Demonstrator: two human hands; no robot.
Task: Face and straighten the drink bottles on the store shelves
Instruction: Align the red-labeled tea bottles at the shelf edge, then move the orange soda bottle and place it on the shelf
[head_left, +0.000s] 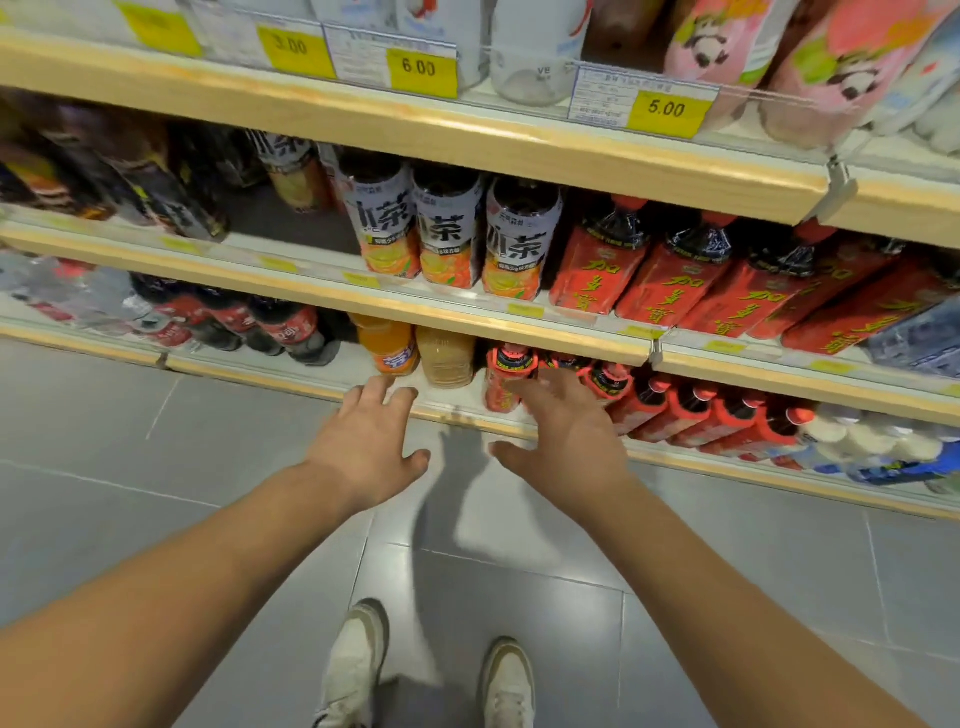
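**Both hands at the bottom shelf (457, 408).** Left hand (369, 441): fingers spread wide, holding nothing; an orange bottle (387, 345) stands just beyond its fingertips. Right hand (566, 431): likewise wide and empty, its fingers overlapping a red bottle (504, 374); whether they touch cannot be told. A tan bottle (447, 358) stands ahead, between the two hands. Full bottles are probably heavy, stiff and slick; grip the body around the label, not the cap.
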